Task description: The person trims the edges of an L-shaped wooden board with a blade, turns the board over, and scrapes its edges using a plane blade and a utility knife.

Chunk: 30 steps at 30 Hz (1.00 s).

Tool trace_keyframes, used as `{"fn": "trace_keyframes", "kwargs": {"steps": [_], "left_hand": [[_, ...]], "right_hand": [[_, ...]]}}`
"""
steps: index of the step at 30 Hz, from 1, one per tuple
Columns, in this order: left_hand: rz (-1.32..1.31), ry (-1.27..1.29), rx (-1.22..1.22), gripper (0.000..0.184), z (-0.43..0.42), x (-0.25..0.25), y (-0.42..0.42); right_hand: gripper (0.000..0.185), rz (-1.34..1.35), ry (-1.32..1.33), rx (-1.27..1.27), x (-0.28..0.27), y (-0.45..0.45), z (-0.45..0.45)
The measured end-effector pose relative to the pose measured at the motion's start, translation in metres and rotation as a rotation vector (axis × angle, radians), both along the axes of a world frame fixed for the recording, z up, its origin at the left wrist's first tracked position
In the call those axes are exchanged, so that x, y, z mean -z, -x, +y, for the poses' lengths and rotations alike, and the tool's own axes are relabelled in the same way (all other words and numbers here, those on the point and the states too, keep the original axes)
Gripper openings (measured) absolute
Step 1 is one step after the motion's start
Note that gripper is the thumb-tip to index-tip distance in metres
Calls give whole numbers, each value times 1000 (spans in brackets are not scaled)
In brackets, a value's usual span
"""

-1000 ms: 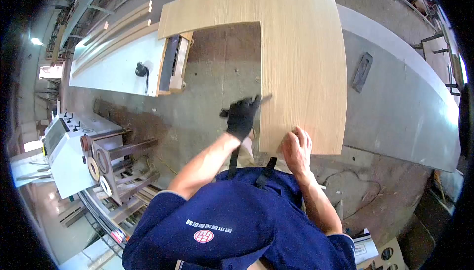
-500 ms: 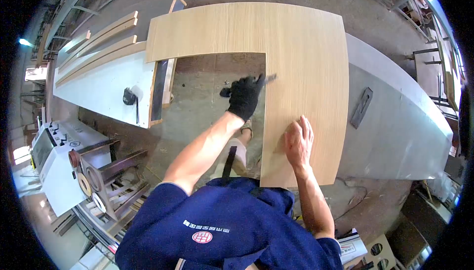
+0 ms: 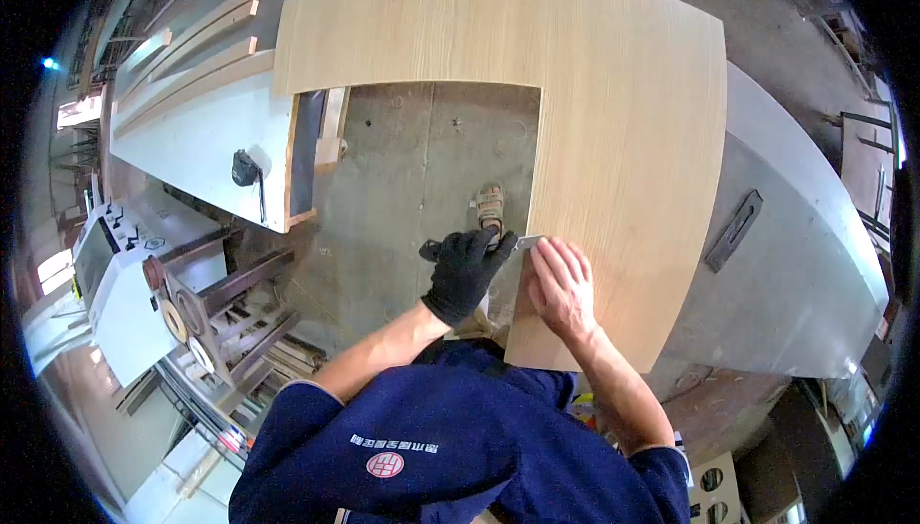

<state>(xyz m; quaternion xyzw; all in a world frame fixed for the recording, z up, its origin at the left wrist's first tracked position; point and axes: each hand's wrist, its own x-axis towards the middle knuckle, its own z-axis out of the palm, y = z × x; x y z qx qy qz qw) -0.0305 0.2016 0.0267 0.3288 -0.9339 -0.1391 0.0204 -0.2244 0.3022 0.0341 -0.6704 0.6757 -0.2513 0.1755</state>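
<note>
Before the blue shirt (image 3: 422,419): L-shaped wood-grain panel (image 3: 628,160).
Gloved left hand (image 3: 468,270): fingers clamped around thin-bladed tool (image 3: 526,242) at inner edge.
Bare right hand (image 3: 563,292): fingers together; blade grip unclear.
Edge step: likely blade work; next stroke needs clear fingertips.

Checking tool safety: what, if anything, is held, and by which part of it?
Left hand: a bladed tool, by its dark handle. Right hand: cannot tell whether it grips anything.
</note>
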Motion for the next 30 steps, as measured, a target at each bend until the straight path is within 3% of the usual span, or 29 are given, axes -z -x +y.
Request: {"fn": "trace_keyframes", "kwargs": {"steps": [3, 9, 11, 13, 15, 22, 24, 26, 29, 30], "left_hand": [[-12, 42, 25, 46, -16, 4, 12], [-18, 105, -9, 41, -28, 8, 17], [-43, -220, -126, 43, -16, 5, 11], [-40, -257, -114, 46, -6, 2, 6], [-22, -17, 25, 49, 2, 2, -3], [59, -25, 17, 49, 0, 3, 2], [-33, -224, -123, 47, -15, 10, 20], [24, 48, -48, 44, -38, 9, 35], [167, 69, -82, 46, -60, 4, 47], [88, 10, -54, 46, -59, 4, 43]], "right_hand": [[52, 58, -34, 22, -7, 13, -28], [47, 89, 56, 51, 7, 23, -35], [47, 95, -6, 43, 5, 18, -17], [50, 70, -18, 9, 0, 11, -10], [50, 42, -18, 2, 2, 5, -3], [51, 158, -79, 28, -1, -2, 3], [53, 164, -81, 70, 1, 3, -13], [57, 158, -77, 107, 4, 12, -37], [58, 107, -28, 115, 6, 21, -61], [56, 126, -34, 89, 6, 21, -55]]}}
